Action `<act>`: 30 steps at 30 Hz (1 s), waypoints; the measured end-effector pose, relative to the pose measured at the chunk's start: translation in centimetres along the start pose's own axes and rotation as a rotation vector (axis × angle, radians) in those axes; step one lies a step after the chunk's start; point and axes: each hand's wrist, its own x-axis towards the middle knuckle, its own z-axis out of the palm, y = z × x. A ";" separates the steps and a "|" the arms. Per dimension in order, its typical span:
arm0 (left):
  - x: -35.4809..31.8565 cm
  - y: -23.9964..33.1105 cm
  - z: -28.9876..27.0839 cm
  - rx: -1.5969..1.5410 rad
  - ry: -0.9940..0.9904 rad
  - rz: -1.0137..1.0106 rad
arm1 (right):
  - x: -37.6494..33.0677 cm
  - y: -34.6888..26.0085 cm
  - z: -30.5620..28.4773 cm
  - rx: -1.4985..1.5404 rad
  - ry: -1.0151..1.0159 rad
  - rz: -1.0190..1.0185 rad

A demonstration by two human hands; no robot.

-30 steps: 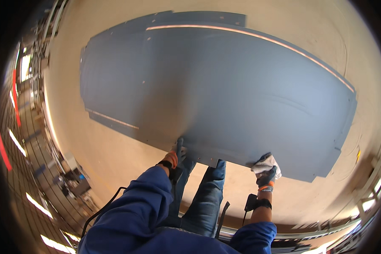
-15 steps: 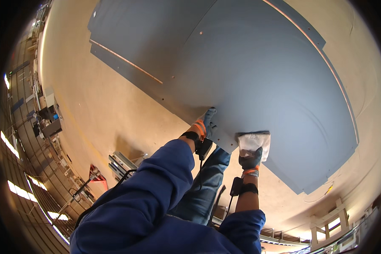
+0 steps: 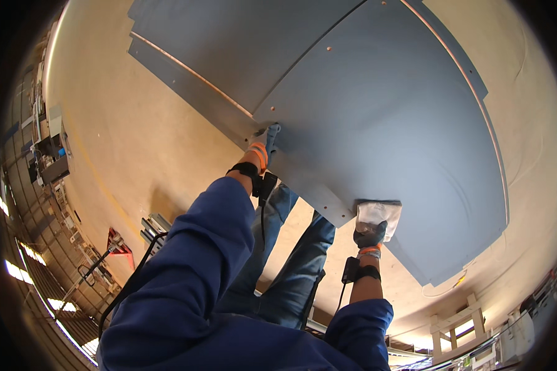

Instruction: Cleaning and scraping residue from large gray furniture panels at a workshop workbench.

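Observation:
A large, flat grey-blue panel (image 3: 377, 123) with small holes and two narrow copper-coloured strips spreads out in front of me. My left hand (image 3: 265, 143), in a dark glove with an orange cuff, is closed at the panel's near left edge; its fingers are partly hidden. Further right, my right hand (image 3: 371, 235), gloved the same way, grips a folded white cloth (image 3: 379, 212). The cloth lies against the panel near its front edge, with a dark rim showing along its far side.
A dark seam crosses the panel. My legs (image 3: 291, 272) stand just below its near edge. Over the tan floor at left are metal profiles (image 3: 158, 227) and a red stand (image 3: 121, 250). A pale wooden frame (image 3: 458, 324) is at lower right.
My left hand has moved left and farther along the panel's edge. My right hand and the cloth have shifted slightly right and nearer. The panel's seam shows more clearly.

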 end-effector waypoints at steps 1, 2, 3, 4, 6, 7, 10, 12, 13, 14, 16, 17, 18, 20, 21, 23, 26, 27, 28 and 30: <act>-0.1 0.5 -0.7 -0.005 0.011 0.009 | 0.0 0.5 0.4 -0.022 -0.022 0.018; 0.0 0.8 -1.2 -0.032 0.025 0.019 | 0.0 1.0 0.8 -0.025 -0.029 0.025; 0.4 0.8 -1.6 -0.058 0.032 0.027 | 0.0 1.3 1.1 -0.063 -0.040 0.014; 1.9 0.0 -3.9 -0.060 0.050 0.039 | -0.2 2.4 1.7 -0.101 -0.058 0.021; 3.6 -1.3 -7.3 0.345 -0.218 0.767 | 0.4 3.5 2.4 -0.100 -0.048 0.015; 3.6 -1.1 -6.3 0.338 -0.232 0.766 | 0.8 3.1 2.0 -0.097 -0.013 -0.024; 3.2 -0.9 -3.8 -0.082 -0.185 0.169 | 0.8 1.7 0.9 -0.122 0.037 0.017; 2.6 -3.0 -5.3 0.262 -0.294 0.713 | 1.0 2.4 0.9 -0.131 -0.041 -0.036; 2.9 -2.9 -5.0 0.262 -0.317 0.731 | 1.5 2.2 0.5 -0.125 -0.040 -0.036; 3.3 -2.9 -5.1 0.132 -0.263 0.621 | 1.9 2.2 0.3 -0.121 -0.039 -0.026; 3.4 -2.7 -5.1 0.016 -0.205 0.511 | 0.9 3.0 1.1 -0.144 -0.020 -0.026; 3.4 -2.5 -4.9 -0.118 -0.137 0.400 | 0.3 3.3 1.6 -0.174 0.002 -0.043; 3.4 -2.0 -4.8 -0.252 -0.067 0.287 | -0.2 3.6 2.3 -0.206 0.023 -0.059; 1.6 -0.7 -2.4 -0.312 -0.005 0.147 | -0.3 2.7 2.2 -0.185 0.069 -0.079; 1.6 -0.7 -2.7 -0.316 -0.032 0.147 | -0.4 2.8 2.1 -0.216 0.041 -0.094; 1.7 -0.7 -3.2 -0.317 -0.055 0.149 | -0.2 2.9 2.0 -0.246 0.012 -0.105; 1.1 -0.6 -3.5 -0.407 -0.119 0.180 | -0.3 2.9 1.6 -0.276 0.011 -0.057; 0.8 -0.5 -3.3 -0.366 -0.084 0.161 | -0.2 2.7 1.3 -0.292 0.017 -0.034; 0.8 -0.5 -3.1 -0.325 -0.049 0.142 | -0.2 2.6 1.0 -0.307 0.024 -0.011; 1.1 -0.9 -3.2 -0.328 -0.067 0.149 | 0.1 2.8 0.9 -0.313 -0.004 -0.068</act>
